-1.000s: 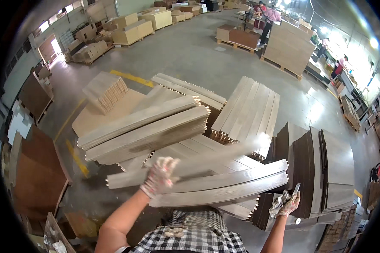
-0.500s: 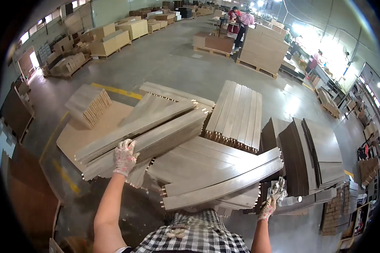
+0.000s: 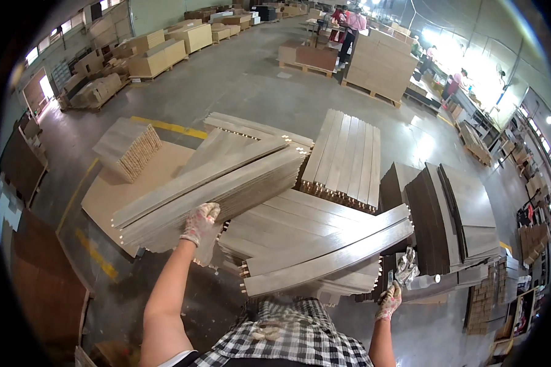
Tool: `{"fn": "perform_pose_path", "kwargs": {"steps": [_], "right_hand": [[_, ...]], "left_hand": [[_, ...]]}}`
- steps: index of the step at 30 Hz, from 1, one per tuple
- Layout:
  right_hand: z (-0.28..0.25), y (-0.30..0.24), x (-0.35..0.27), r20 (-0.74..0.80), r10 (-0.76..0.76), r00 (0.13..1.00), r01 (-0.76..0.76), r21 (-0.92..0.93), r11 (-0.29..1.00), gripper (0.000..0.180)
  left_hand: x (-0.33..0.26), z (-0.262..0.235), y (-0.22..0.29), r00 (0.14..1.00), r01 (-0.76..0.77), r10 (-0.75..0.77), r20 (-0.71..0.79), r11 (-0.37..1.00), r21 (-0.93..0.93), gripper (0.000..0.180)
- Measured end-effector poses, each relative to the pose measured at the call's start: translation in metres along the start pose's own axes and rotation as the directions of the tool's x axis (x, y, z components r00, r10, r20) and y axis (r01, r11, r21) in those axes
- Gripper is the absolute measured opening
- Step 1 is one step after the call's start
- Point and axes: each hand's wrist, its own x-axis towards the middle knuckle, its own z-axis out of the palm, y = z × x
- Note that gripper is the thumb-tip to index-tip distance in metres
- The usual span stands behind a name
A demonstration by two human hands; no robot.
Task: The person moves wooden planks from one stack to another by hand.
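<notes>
My left hand [image 3: 200, 223], in a flower-patterned glove, presses curled fingers to the near side of a stack of long grey-brown wood strips [image 3: 226, 183] with pale dowel-like pegs at their ends. A second, narrower row of strips [image 3: 196, 180] lies along its far side. Low on the right, my gloved right hand [image 3: 388, 301] is closed around a small, slim, light thing, too small to name. Beside it are a crumpled grey-white cloth or glove [image 3: 406, 267] and a clear plastic bottle [image 3: 423, 281]. Two loose strips [image 3: 330, 254] lie across the pile before me.
An upright bundle of strips [image 3: 342, 156] stands beyond the pile; broad dark panels [image 3: 468, 214] lean at the right. A block of short pieces [image 3: 126, 150] rests on a brown board [image 3: 113, 199]. Farther off are palletised boards [image 3: 379, 64] and people [image 3: 349, 27] at work.
My left hand has shifted right and onto the near side of the stack. The near stack has moved away from me, and the dark gap behind it has narrowed. My right hand has hardly moved.
</notes>
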Motion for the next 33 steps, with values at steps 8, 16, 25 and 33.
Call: {"fn": "perform_pose_path", "kwargs": {"steps": [8, 16, 25, 33], "right_hand": [[0.003, -0.022, 0.014, 0.066, 0.095, 0.993, -0.099, 0.053, 0.994, 0.028], [0.087, -0.057, 0.047, 0.247, -0.138, 0.959, 0.136, 0.025, 0.990, 0.024], [0.069, -0.061, 0.099, 0.216, 0.016, 0.976, -0.048, 0.144, 0.988, 0.022], [0.046, -0.081, 0.121, 0.148, 0.012, 0.989, -0.055, 0.289, 0.956, 0.022]], "left_hand": [[-0.015, 0.029, 0.042, 0.991, -0.125, 0.116, -0.073, 0.983, -0.135, 0.024], [-0.071, 0.144, 0.177, 0.816, -0.566, 0.530, 0.228, 0.814, 0.132, 0.064], [-0.046, 0.198, 0.214, 0.744, -0.575, 0.438, 0.505, 0.805, 0.149, 0.072], [-0.035, 0.199, 0.246, 0.728, -0.631, 0.414, 0.546, 0.716, 0.298, 0.085]]}}
